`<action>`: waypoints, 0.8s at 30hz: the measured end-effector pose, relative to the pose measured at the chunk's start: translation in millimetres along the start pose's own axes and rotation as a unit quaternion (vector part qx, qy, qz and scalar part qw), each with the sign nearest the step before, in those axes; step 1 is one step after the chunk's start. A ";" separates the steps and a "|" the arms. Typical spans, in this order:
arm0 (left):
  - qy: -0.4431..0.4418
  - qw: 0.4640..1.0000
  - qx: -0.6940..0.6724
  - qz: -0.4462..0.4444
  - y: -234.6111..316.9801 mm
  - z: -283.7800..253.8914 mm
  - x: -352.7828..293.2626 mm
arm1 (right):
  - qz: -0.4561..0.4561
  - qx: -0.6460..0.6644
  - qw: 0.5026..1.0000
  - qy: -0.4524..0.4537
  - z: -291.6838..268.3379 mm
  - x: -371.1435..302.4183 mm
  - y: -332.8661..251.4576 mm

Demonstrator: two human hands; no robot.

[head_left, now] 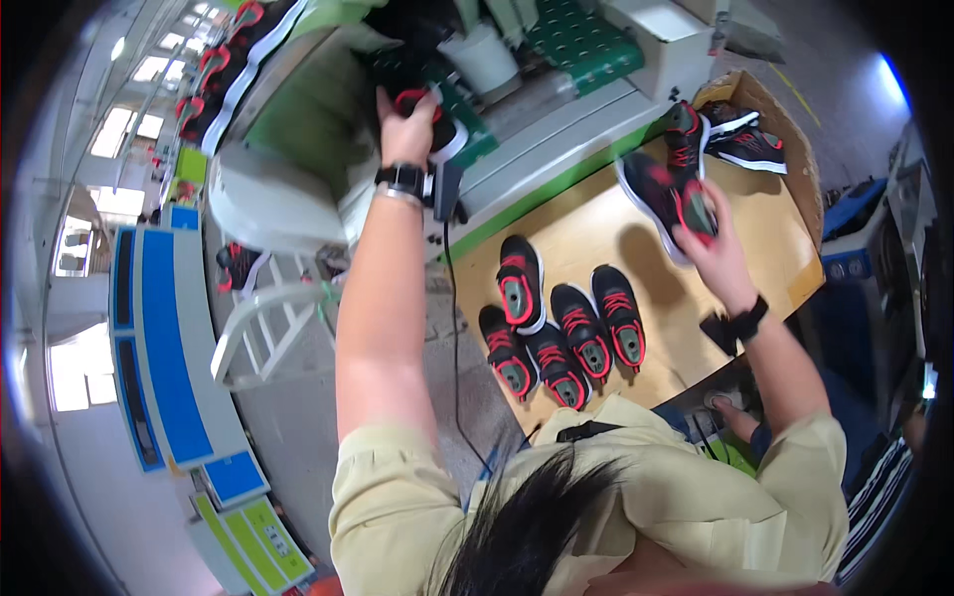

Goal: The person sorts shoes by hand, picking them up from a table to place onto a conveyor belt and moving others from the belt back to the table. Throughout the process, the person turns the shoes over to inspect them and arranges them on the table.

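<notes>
1. One grey machine (586, 119) stood across the far side from you, with two perforated dark green sections (596, 45) and one white cylinder (482, 65) on it.
2. You had one wooden table (696, 308). Its far edge met a green strip (566, 174) along the machine; its near edge ran close to your body. Your open room was the pale stretch between the loose shoes and the right-hand end.
3. One brown cardboard wall (795, 159) curved around the table's far right corner, closing off that edge.
4. Five black shoes (574, 318) with red laces lay on the table before you, toes pointing away: four side by side, and one beyond their left end, its heel close against them.
5. At least three more shoes (740, 149) sat by the cardboard; they overlapped, so you could not tell the exact count.
6. One right-hand shoe (651, 194) was raised over the table, toe toward the machine, slightly blurred.
7. One left-hand shoe (452, 142) was at the machine, partly hidden, its white sole showing.
8. Both your hands were closed: the right hand (717, 256) gripped its shoe at the heel opening, and the left hand (407, 129) curled around its shoe's red-lined collar.
</notes>
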State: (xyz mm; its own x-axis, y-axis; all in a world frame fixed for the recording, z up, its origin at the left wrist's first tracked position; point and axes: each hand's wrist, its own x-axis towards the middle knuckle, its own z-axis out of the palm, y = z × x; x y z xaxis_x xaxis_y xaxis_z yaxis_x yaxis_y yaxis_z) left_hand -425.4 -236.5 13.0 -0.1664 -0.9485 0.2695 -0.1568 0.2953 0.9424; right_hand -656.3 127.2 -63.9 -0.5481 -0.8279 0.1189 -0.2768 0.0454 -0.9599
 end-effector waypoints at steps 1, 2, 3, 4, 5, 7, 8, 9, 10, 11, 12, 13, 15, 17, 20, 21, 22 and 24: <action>-0.016 0.999 0.029 -0.002 -5.8 6.0 1.9 | -0.067 -0.007 0.997 0.028 1.6 30.6 -20.7; -0.031 0.998 0.059 -0.004 -8.4 10.0 -4.2 | -0.132 -0.016 0.990 0.053 6.1 58.5 -39.1; -0.004 0.993 0.117 0.025 -8.3 20.3 -23.1 | -0.162 -0.026 0.984 0.065 13.0 84.9 -59.1; 0.027 0.983 0.174 0.058 -5.7 26.9 -49.6 | -0.194 -0.036 0.977 0.074 21.6 112.6 -76.3; 0.009 0.978 0.185 0.099 5.5 33.4 -81.2 | -0.243 -0.073 0.960 0.117 33.4 143.8 -79.9; -0.059 0.968 0.197 0.144 21.4 28.5 -140.4 | -0.264 -0.159 0.937 0.165 66.0 204.0 -61.7; -0.109 0.963 0.196 0.148 23.9 20.2 -163.0 | -0.238 -0.207 0.933 0.172 82.0 223.7 -47.4; -0.136 0.961 0.205 0.130 22.0 7.3 -183.4 | -0.222 -0.250 0.926 0.177 95.5 228.8 -37.3; -0.160 0.957 0.216 0.112 20.7 -8.1 -201.3 | -0.208 -0.291 0.916 0.181 106.6 232.3 -31.2; -0.156 0.952 0.246 0.094 16.1 -26.8 -217.3 | -0.272 -0.294 0.890 0.219 112.8 230.5 -23.8; -0.149 0.946 0.278 0.075 10.2 -48.2 -233.7 | -0.307 -0.271 0.876 0.254 114.0 222.7 -20.3; -0.140 0.940 0.305 0.059 -0.2 -69.6 -250.5 | -0.326 -0.218 0.880 0.268 100.4 212.1 -13.2; -0.127 0.934 0.330 0.041 -14.1 -105.4 -282.5 | -0.233 -0.268 0.878 0.322 61.0 189.0 30.8; -0.099 0.941 0.314 -0.073 -21.6 -134.5 -312.3 | -0.066 -0.387 0.841 0.373 31.4 159.9 101.3; -0.123 0.923 0.359 -0.061 -32.7 -141.1 -331.9 | 0.052 -0.256 0.933 0.246 -5.2 117.1 175.2; -0.126 0.932 0.333 -0.071 -34.3 -139.8 -335.3 | 0.098 -0.287 0.936 0.181 -5.3 108.8 171.7; -0.133 0.931 0.337 -0.053 -34.3 -137.5 -336.8 | 0.144 -0.317 0.931 0.107 -6.6 92.5 162.0; -0.146 0.926 0.346 -0.038 -28.5 -130.2 -336.0 | 0.079 -0.209 0.973 -0.061 -30.0 54.4 146.8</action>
State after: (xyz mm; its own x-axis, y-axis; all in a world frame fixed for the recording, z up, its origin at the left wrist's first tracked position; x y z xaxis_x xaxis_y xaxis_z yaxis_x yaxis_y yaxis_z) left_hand -238.3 58.8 -78.6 -0.3695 -0.9280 0.0472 -0.7487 0.3274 0.5765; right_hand -750.4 105.6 -190.7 -0.5188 -0.8513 -0.0780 -0.5073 0.3800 -0.7734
